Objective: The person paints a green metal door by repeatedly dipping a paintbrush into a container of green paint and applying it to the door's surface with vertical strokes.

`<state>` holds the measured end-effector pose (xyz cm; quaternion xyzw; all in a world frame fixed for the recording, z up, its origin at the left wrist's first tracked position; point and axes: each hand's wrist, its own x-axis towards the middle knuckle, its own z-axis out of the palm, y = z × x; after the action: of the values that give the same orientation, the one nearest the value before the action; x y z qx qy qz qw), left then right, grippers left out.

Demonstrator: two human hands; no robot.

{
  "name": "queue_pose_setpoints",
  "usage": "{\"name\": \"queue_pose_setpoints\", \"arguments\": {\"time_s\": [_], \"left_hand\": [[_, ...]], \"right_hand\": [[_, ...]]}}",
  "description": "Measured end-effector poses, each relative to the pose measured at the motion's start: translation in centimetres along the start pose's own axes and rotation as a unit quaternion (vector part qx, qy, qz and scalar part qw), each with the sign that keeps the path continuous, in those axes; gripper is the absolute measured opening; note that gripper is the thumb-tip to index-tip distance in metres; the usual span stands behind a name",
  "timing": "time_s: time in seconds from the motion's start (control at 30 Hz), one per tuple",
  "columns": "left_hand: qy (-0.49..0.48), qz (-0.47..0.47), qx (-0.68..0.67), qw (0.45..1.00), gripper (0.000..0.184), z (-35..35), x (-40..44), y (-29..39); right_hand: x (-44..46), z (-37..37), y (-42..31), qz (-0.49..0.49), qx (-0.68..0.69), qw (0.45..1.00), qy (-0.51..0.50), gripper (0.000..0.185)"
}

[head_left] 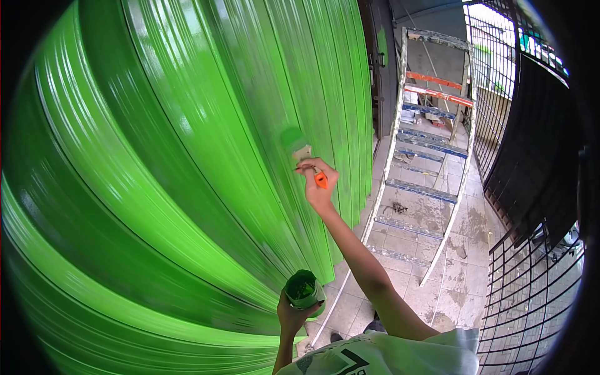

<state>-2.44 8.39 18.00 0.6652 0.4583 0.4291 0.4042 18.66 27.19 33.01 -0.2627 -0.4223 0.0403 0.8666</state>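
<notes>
Paintbrush (302, 152) in gripping fingers of right hand (320, 180), against green wall (206, 144); paint pot (302, 302) clasped in left hand (290, 317)

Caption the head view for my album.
Right hand holds a paintbrush against green ribbed panelling; left hand holds a paint container.

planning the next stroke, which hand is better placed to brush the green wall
Probably the right hand: it holds the brush up at the wall, while the left hand holds the paint cup.
</notes>
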Motion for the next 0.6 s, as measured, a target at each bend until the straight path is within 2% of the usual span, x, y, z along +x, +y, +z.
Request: {"name": "queue_pose_setpoints", "arguments": {"time_s": [0.1,0.17,0.23,0.33,0.4,0.47,0.53,0.6], "left_hand": [[0.005,-0.005,0.008,1.000,0.075,-0.1,-0.3,0.0],[0.007,-0.003,0.023,1.000,0.075,0.0,0.1,0.2],[0.005,-0.007,0.049,0.999,0.076,-0.2,0.2,0.4],[0.003,-0.001,0.019,1.000,0.077,-0.3,0.4,0.2],[0.003,0.006,0.013,1.000,0.075,-0.4,0.7,0.4],[0.001,0.012,0.009,1.000,0.075,-0.5,0.3,0.1],[-0.001,0.029,0.000,1.000,0.075,-0.4,0.6,-0.3],[0.000,0.019,-0.010,1.000,0.075,-0.2,0.5,-0.2]], "right_hand": [[-3.8,-3.0,3.3,-0.038,-0.118,0.991,-0.054,0.009],[-7.9,-5.8,4.1,0.012,-0.191,0.979,-0.075,0.008],[-10.9,-7.9,4.4,0.135,-0.270,0.949,-0.090,0.007],[-10.1,-7.4,4.7,0.179,-0.295,0.936,-0.067,0.012],[-5.2,-4.2,3.6,0.117,-0.322,0.938,-0.057,0.020],[0.8,-0.3,1.4,0.115,-0.308,0.941,-0.077,0.024],[4.4,2.6,-0.6,0.086,-0.261,0.960,-0.056,0.018],[5.8,3.6,-3.4,0.066,-0.109,0.991,-0.043,0.016]]}}
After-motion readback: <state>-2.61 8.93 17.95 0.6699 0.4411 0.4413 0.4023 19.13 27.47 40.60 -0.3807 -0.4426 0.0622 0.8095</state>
